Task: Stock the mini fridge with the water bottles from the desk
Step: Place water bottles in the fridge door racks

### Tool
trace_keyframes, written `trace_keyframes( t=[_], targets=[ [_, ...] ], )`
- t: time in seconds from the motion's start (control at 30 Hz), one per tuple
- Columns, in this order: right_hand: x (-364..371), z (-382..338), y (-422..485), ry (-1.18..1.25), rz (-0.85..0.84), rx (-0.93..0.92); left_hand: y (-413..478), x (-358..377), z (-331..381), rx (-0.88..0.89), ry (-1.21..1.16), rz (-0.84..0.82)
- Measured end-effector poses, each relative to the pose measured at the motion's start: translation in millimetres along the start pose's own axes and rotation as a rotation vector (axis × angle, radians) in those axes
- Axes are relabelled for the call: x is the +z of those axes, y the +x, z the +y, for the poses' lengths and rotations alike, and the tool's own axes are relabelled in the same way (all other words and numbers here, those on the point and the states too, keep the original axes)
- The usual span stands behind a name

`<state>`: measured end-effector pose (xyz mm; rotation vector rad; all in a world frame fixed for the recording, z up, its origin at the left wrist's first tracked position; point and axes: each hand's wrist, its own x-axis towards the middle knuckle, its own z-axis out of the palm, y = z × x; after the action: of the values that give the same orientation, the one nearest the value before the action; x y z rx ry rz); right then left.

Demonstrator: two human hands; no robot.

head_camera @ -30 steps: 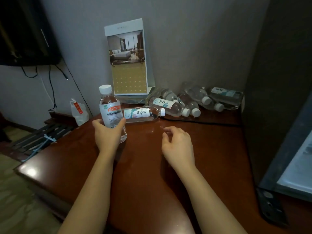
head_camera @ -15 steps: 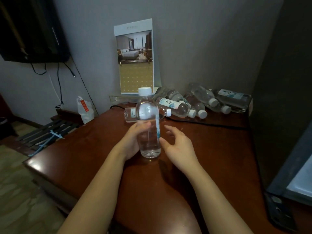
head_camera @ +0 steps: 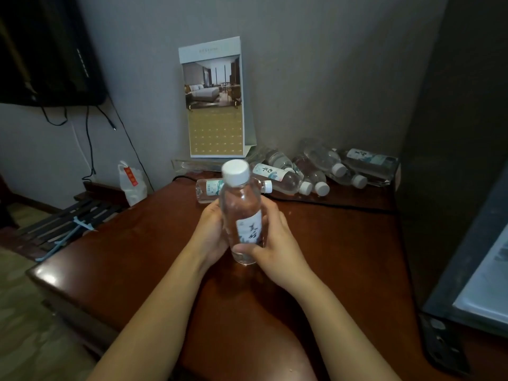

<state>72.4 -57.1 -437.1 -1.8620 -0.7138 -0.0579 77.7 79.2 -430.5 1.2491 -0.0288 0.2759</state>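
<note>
Centre of the frame, over a dark red wooden desk [head_camera: 132, 257], a clear plastic water bottle [head_camera: 242, 213] with a white cap [head_camera: 235, 172] is held upright by both hands. The left hand [head_camera: 210, 232] curls round its left side, and the right hand [head_camera: 277, 243] wraps the labelled lower body, thumb across the front. It looks full, so fairly weighty, with thin, smooth walls likely to give under a squeeze; the labelled waist seems the surest hold. More bottles [head_camera: 310, 174] lie at the desk's back, centre right. What looks like the mini fridge's open door [head_camera: 467, 270] shows at lower right.
</note>
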Motion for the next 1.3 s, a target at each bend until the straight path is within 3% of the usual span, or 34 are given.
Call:
trace_keyframes(
  t=[0.13, 0.3, 0.43, 0.5, 0.6, 0.7, 0.87, 1.1, 1.3],
  targets=[
    [11.0, -6.0, 0.1, -0.042, 0.019, -0.062, -5.8, 8.0, -5.2, -0.023, 0.052, 0.006],
    [8.1, 0.5, 5.5, 0.076, 0.058, 0.056, -0.4, 13.0, -3.3, -0.012, 0.047, 0.069],
    [-0.5, -0.2, 2.2, 0.185, -0.040, 0.078, -2.2, 7.4, -2.3, -0.010, -0.054, -0.065],
    [-0.4, 0.1, 0.6, 0.191, -0.092, 0.082, -3.1, -0.3, 1.4, 0.018, -0.086, -0.234],
    [0.3, 2.4, -1.0, 0.172, -0.130, 0.109, -7.5, -4.5, 4.8, 0.043, 0.058, -0.337],
    [-2.4, 2.0, -3.5, 0.155, -0.133, 0.148, -10.4, -1.2, 5.0, 0.064, 0.247, -0.220],
    [-7.1, -9.1, -9.4, 0.075, -0.101, 0.204, -21.6, 3.1, 9.6, 0.103, 0.340, -0.155],
    [-20.9, -27.0, -30.6, 0.001, -0.122, 0.191, -43.2, 14.9, 48.1, 0.119, 0.619, -0.273],
    [-67.3, -51.4, -80.3, -0.028, -0.025, 0.161, -67.3, 65.0, 63.4, 0.210, 0.676, -0.351]
  ],
)
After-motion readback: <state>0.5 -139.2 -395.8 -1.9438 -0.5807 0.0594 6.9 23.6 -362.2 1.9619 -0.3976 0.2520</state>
